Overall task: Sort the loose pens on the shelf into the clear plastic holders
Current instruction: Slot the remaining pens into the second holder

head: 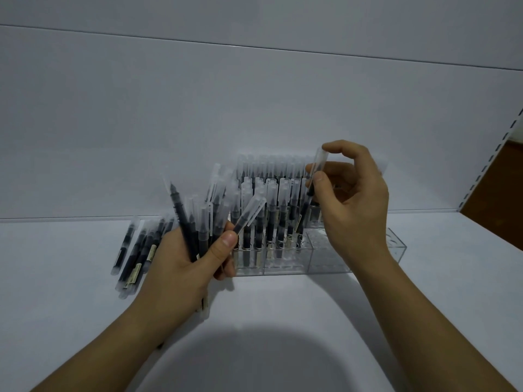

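Bunch of pens (198, 222) gripped in left hand (186, 258), just left of clear holders (325, 261). Right hand (353, 199) pinches one pen (316, 171) upright (cap up) above holders, thumb and fingers round it. Loose pens (135, 250) lie flat on shelf (283, 306), at left.

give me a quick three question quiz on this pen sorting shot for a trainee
1. True or false: the left hand grips a single pen.
2. Where on the shelf do the loose pens lie? A) left of the holders B) right of them C) behind them
3. Fill in: the right hand pinches ___ pen between thumb and fingers.
Key: 1 false, it grips a bundle. 2 A. 3 one.
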A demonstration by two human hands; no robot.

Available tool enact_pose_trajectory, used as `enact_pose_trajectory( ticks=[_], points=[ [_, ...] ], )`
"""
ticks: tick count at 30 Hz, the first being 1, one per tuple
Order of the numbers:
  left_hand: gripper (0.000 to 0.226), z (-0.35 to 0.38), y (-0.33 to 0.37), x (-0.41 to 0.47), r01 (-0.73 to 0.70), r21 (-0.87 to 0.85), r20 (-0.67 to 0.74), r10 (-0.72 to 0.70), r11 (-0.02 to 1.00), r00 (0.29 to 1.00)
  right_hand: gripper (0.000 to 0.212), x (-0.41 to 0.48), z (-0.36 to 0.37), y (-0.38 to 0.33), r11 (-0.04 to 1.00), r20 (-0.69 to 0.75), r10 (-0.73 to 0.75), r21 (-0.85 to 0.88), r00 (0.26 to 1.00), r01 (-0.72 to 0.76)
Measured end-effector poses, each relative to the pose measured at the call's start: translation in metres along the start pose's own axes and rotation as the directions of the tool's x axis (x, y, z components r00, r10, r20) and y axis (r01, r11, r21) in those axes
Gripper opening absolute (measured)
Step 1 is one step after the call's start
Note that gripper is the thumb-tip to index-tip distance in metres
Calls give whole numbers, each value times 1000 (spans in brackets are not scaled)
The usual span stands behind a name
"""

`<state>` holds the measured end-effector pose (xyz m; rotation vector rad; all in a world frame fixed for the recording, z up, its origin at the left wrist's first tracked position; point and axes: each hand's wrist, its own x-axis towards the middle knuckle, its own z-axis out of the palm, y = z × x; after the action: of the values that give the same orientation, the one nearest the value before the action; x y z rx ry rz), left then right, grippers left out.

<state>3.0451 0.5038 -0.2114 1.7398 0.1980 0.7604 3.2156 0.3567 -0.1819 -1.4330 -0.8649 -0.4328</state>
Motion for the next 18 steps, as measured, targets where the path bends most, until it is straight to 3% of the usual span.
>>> enact_pose_trajectory(
  ticks=[7,18],
  points=[
    [25,0,1,0,5,0,-1,-5,1000,1000,33,0,0,-4,998,24,-51,-31,998,52],
    [23,1,2,-1,-2,-4,-63,1,1000,998,29,-2,0,1,968,117,-102,-215,988,125]
  ],
)
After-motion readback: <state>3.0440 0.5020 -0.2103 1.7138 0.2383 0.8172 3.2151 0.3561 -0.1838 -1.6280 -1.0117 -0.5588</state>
